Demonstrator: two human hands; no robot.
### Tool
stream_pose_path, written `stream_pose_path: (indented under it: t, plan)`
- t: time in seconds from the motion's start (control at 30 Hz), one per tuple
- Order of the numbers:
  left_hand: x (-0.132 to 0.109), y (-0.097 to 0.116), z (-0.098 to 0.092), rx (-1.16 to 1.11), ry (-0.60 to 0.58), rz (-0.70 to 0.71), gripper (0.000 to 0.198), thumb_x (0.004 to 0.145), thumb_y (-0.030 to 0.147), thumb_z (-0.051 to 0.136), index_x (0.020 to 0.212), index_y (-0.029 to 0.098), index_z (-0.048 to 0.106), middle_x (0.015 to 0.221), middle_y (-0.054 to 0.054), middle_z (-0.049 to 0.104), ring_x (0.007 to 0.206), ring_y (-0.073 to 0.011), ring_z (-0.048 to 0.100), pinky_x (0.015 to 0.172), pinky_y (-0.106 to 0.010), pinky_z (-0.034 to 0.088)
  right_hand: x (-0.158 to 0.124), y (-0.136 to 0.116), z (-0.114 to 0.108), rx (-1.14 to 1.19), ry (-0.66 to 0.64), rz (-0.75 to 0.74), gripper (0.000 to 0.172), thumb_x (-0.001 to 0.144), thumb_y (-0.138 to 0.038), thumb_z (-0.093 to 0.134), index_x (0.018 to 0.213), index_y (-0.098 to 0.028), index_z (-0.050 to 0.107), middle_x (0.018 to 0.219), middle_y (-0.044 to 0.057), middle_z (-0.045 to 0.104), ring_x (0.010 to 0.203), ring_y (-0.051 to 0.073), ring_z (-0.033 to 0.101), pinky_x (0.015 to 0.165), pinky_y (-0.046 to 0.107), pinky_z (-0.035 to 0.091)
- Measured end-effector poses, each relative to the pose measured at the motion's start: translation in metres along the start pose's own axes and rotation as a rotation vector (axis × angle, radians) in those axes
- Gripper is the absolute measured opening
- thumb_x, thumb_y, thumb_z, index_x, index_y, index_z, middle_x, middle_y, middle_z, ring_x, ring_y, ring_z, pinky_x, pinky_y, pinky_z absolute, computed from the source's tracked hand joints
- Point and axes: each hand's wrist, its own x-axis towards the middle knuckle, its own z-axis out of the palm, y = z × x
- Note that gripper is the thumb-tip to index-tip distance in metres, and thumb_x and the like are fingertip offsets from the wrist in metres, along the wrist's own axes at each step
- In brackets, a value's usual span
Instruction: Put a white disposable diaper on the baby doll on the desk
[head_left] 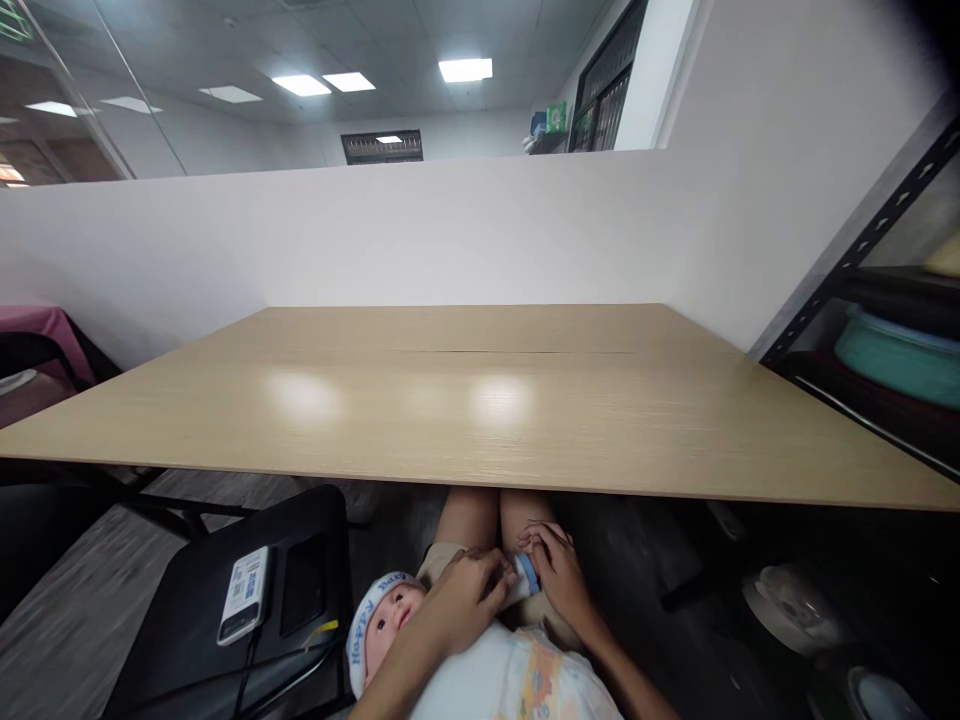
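A baby doll (382, 630) lies across my lap, wearing a white cap with blue "Happy Baby" lettering and a white garment (480, 680) with an orange print. Its white sleeve with a blue cuff (527, 573) reaches out between my hands. My left hand (474, 588) has curled fingers against the sleeve, with the forearm crossing the doll's body. On the other side of the cuff, my right hand (553, 562) closes round the end of the doll's arm; the doll's own hand is mostly covered.
Ahead is a wide wooden table (465, 430), its front edge above my knees. At left, a black chair (180, 600) bears a white device (246, 595), a dark phone-like slab (304, 585) and cables. A metal shelf (862, 240) with a teal basin (900, 355) stands at right.
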Motion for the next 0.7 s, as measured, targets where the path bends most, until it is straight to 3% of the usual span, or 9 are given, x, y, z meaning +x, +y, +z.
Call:
stream_pose_path:
  t: [0.7]
  plan:
    - [-0.0005, 0.0005, -0.0005, 0.004, 0.004, -0.007, 0.028, 0.107, 0.038, 0.042, 0.104, 0.022, 0.065, 0.106, -0.006, 0.074, 0.102, -0.0228, 0.067, 0.088, -0.032, 0.046, 0.0001, -0.0044, -0.0013, -0.018, 0.013, -0.002, 0.028, 0.101, -0.023, 0.045, 0.097, -0.024, 0.073, 0.100, 0.007, 0.074, 0.098, 0.025, 0.069, 0.091, 0.039, 0.052]
